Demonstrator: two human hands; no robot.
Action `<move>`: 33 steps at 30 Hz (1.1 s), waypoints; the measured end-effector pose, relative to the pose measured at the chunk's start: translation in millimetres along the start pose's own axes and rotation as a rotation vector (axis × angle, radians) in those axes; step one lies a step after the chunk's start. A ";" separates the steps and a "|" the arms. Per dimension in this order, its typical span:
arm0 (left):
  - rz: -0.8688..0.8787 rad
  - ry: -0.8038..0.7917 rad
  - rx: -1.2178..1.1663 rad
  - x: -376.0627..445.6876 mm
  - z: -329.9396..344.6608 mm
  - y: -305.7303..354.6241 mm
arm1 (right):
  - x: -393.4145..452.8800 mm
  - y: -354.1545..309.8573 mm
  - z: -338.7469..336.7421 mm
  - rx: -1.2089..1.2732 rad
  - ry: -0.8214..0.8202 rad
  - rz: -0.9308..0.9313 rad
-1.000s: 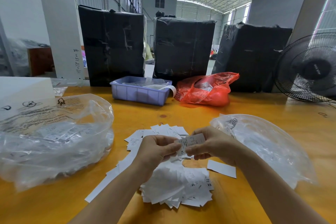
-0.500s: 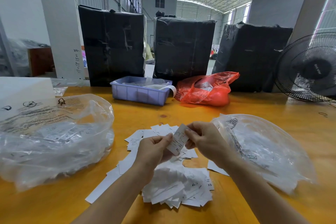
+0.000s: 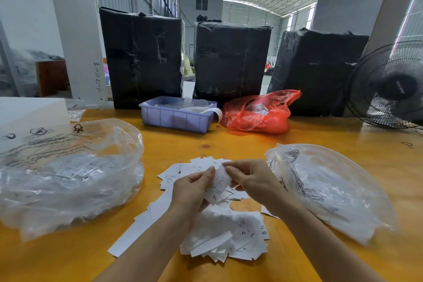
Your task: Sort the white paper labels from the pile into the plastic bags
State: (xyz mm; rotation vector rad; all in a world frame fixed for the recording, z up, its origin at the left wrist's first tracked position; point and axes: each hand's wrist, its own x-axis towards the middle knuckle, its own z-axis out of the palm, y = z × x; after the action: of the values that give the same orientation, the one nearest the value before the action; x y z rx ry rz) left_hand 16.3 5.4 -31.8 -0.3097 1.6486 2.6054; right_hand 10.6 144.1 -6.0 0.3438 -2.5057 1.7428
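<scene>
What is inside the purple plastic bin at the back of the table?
The purple plastic bin holds crumpled clear plastic and a white strip curling over its right rim. Its walls hide anything beneath.

The fan (image 3: 393, 86) is cut off by the right edge; the held label (image 3: 218, 184) is motion-blurred, its small print unreadable; the left bag (image 3: 68, 174) runs past the left edge.

Orange wooden table (image 3: 229, 142) is holding a label pile (image 3: 229, 236) up front, clear plastic bags left (image 3: 68, 178) and right (image 3: 325, 190), with a purple bin (image 3: 176, 117), red bag (image 3: 258, 114) and fan (image 3: 389, 84) sitting further back.
</scene>
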 end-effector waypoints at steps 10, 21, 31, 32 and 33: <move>-0.030 -0.049 -0.038 -1.6 -0.2 7.1 | -1.1 -0.2 -1.7 0.146 -0.066 0.040; -0.125 -0.197 0.171 -1.3 -9.7 19.1 | 0.6 -4.3 -14.3 0.139 -0.109 0.080; 0.014 -0.047 0.175 0.7 -7.7 14.5 | -3.8 -9.5 -8.0 -0.069 -0.207 0.059; 0.021 -0.039 0.170 1.3 -8.1 14.0 | -5.1 -11.0 -8.0 -0.095 -0.239 0.075; 0.024 -0.039 0.173 1.6 -8.5 13.6 | -5.9 -12.0 -8.0 -0.125 -0.251 0.089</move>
State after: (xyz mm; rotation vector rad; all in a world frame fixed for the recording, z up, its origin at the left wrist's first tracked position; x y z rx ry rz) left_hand 14.0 -8.2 -23.6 -0.2313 1.8586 2.4463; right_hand 18.5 148.4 6.8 0.4756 -2.8298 1.6548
